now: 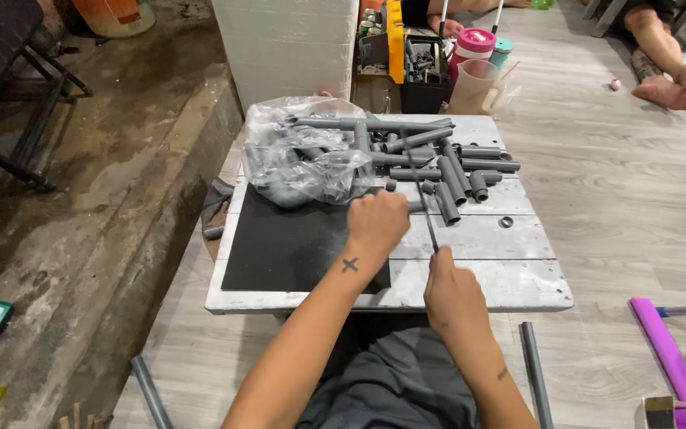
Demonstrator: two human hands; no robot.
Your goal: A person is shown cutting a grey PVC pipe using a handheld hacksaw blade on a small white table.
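While the right hand [454, 292] gripped the lower end of a thin dark rod [421, 199], the left hand [376, 220] was fisted around a grey pipe piece [414, 206] on the white table [518, 286]. Just beside, a crumpled clear plastic bag [299, 155] held grey pipe fittings [454, 171].

2 hands [376, 222], 1 plastic bag [299, 155], 1 pink-lidded jug [474, 49], approx. 15 grey pipe pcs [454, 179]

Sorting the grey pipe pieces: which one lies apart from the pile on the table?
The small grey ring-like piece, lying alone on the white tabletop right of the pile of pipes, which all touch or overlap.
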